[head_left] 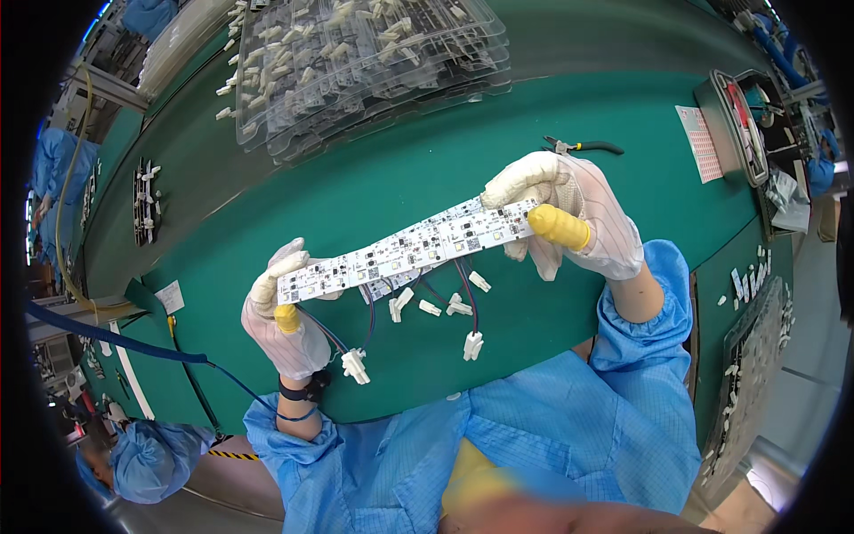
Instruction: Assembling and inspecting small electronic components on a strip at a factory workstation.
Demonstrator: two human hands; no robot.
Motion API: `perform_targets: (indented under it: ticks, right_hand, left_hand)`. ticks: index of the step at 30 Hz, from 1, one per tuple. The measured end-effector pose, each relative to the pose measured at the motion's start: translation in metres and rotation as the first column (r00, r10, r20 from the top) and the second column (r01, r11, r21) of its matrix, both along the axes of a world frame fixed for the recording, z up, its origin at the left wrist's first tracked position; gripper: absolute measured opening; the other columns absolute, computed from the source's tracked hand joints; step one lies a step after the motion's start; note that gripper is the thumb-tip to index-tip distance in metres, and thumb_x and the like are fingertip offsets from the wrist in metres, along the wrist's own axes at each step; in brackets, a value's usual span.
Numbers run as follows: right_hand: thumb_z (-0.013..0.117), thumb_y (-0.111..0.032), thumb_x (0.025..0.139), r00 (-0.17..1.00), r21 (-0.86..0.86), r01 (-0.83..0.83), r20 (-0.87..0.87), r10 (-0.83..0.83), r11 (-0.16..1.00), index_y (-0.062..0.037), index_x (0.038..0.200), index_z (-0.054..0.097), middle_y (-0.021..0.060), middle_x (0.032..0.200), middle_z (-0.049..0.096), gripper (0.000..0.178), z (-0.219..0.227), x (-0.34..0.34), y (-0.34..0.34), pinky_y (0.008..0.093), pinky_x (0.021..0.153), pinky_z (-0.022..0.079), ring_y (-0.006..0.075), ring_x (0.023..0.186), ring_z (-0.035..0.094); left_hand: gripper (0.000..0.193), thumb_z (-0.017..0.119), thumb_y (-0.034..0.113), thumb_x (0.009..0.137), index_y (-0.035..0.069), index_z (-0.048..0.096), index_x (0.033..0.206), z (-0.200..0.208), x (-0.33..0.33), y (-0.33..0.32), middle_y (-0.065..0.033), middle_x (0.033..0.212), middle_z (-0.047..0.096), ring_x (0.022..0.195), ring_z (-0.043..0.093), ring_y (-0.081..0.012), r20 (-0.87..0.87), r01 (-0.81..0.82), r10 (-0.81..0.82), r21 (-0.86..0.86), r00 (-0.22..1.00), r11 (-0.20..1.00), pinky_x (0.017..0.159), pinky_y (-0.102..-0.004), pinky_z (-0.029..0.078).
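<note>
A long white circuit board strip [400,254], dotted with small dark components, spans the space between my two hands, slightly higher at its right end. Another board shows partly behind it. My left hand [286,311], gloved with a yellow fingertip cover and a black wrist strap, pinches the left end. The right end is gripped by my right hand [574,209], its yellow-covered thumb on the front face. Thin dark wires run down from the boards to white plug connectors [473,345]; another connector [354,365] hangs beside my left hand.
Stacked clear trays [356,98] full of boards and connectors stand at the back. Pliers [583,147] lie beyond my right hand, near a printed sheet [700,144] and a metal tool box [731,129]. Co-workers in blue [151,458] are at left. Board strips [145,203] lie far left.
</note>
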State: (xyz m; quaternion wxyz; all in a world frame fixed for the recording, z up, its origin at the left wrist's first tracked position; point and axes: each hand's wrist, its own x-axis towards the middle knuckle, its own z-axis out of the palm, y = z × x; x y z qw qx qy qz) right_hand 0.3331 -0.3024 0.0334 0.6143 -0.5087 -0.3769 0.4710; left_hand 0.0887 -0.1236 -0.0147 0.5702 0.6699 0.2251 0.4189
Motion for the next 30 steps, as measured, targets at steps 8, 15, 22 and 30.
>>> perform_targets:
  ticks: [8,15,22,30]
  right_hand:
    - [0.061,-0.018,0.087,0.994,0.042,0.026,0.105,-0.03,0.999,0.0038,0.108,0.055,0.0146,0.081,0.062,0.031,-0.003,-0.002,-0.001,0.0165,0.039,0.041,0.0088,0.047,0.055]
    - [0.065,-0.04,0.083,0.997,0.116,-0.03,0.068,0.023,0.993,0.0052,0.113,0.054,0.0149,0.087,0.063,0.055,0.004,0.0,-0.002,0.0192,0.041,0.043,0.011,0.049,0.058]
    - [0.063,-0.037,0.085,0.993,0.055,-0.114,-0.021,0.115,0.992,0.0056,0.113,0.054,0.0133,0.085,0.064,0.051,0.006,0.003,-0.002,0.0183,0.041,0.043,0.0111,0.048,0.058]
    - [0.065,-0.024,0.085,1.0,0.132,-0.016,0.016,0.014,0.991,0.0057,0.112,0.054,0.0116,0.091,0.064,0.042,-0.005,0.004,-0.001,0.0182,0.04,0.043,0.01,0.046,0.057]
  left_hand:
    - [0.051,0.062,0.036,0.087,-0.005,0.054,0.117,-0.008,0.0,-0.001,-0.0181,0.102,0.063,0.079,0.064,-0.0182,0.036,-0.021,0.023,-0.043,0.999,0.999,0.07,-0.0279,0.052]
    - [0.058,0.057,0.042,0.089,-0.006,0.05,0.122,-0.006,0.003,0.004,-0.0179,0.111,0.061,0.096,0.061,-0.0204,-0.107,-0.067,0.057,-0.097,0.993,0.993,0.078,-0.0294,0.051]
    - [0.066,0.055,0.052,0.086,-0.006,0.054,0.117,-0.002,0.001,0.006,-0.0152,0.108,0.062,0.094,0.061,-0.0176,-0.199,-0.019,0.011,-0.037,0.98,0.999,0.074,-0.0271,0.052]
    - [0.057,0.062,0.038,0.087,-0.004,0.049,0.122,-0.009,0.001,0.0,-0.0208,0.112,0.06,0.088,0.06,-0.0167,-0.022,-0.089,0.087,-0.097,0.996,0.991,0.077,-0.0274,0.051]
